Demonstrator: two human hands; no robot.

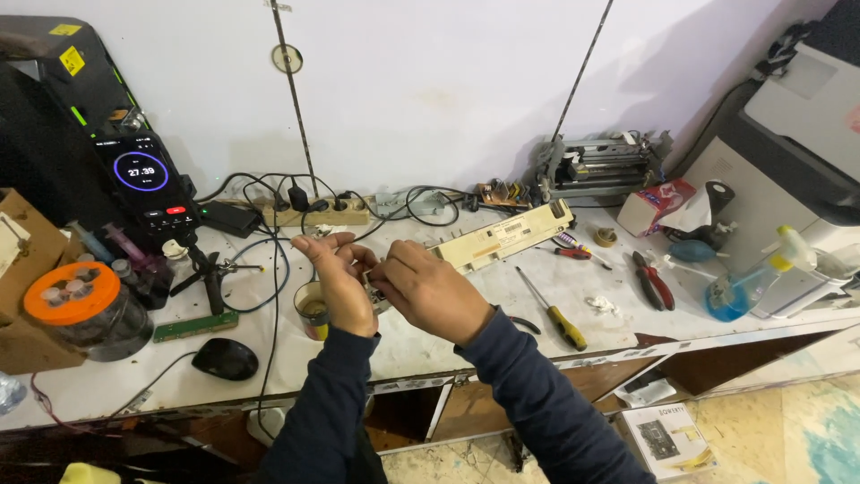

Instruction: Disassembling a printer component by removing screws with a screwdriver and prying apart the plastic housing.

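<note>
We are observing two hands meeting above the workbench (430,354): left hand (339,285) and right hand (428,289) are together pinching one small grey part (374,293), mostly hidden, its axis indeterminable. Two screwdrivers are lying rightward: yellow-handled screwdriver (551,310), red-handled screwdriver (578,251).

Two arms in dark blue sleeves, reaching up from the bottom edge and bent toward each other. Left hand (336,282) up on its side, fingers (315,248) curled, thumb side facing the other hand. Right hand (430,291) just beside it, back turned up, fingers (387,266) bent down and touching the left ones. Both hands close together, pinching tight on something small between them.
</note>
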